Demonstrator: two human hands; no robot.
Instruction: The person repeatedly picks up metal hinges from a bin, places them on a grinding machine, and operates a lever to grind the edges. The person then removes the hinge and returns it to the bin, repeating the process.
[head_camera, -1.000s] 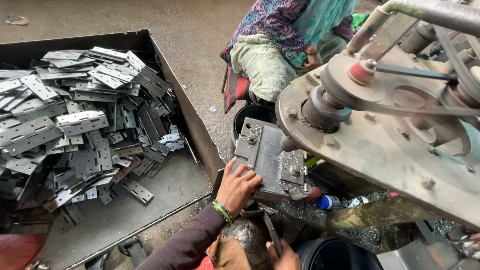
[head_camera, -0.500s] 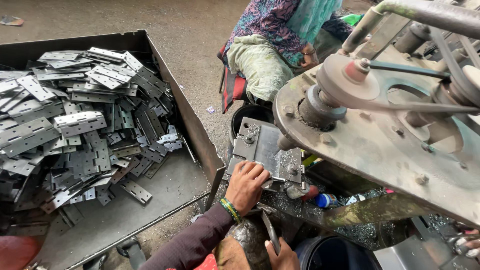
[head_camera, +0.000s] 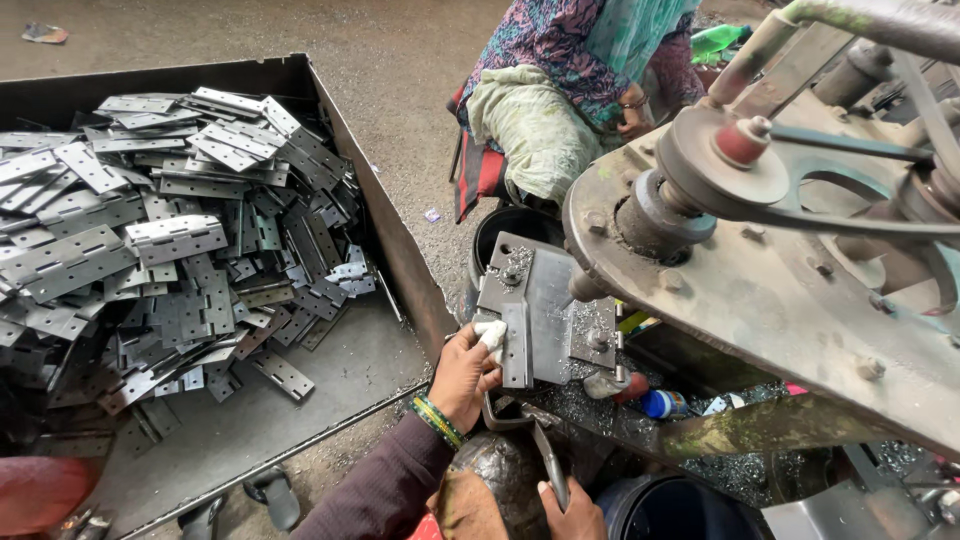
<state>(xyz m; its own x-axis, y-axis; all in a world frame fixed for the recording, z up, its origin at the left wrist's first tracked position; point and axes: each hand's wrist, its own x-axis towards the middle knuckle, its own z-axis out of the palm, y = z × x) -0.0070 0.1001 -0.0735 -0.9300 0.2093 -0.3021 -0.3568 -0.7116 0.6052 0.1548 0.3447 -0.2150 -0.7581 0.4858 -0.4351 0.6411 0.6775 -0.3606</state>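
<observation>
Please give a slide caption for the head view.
Left hand holds a hinge on the press plate.

Soft, even daylight falls from above; shadows are faint. The hinge pile (head_camera: 170, 250) shows mild glare. Edges beyond it bend with wide-angle distortion; focus stays sharp.

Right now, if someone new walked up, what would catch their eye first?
Probably the big heap of grey metal hinges filling the tray on the left. Then the rusty machine looming at right, with the left hand holding a metal strip on its plate, and the right hand gripping a lever below.
</observation>
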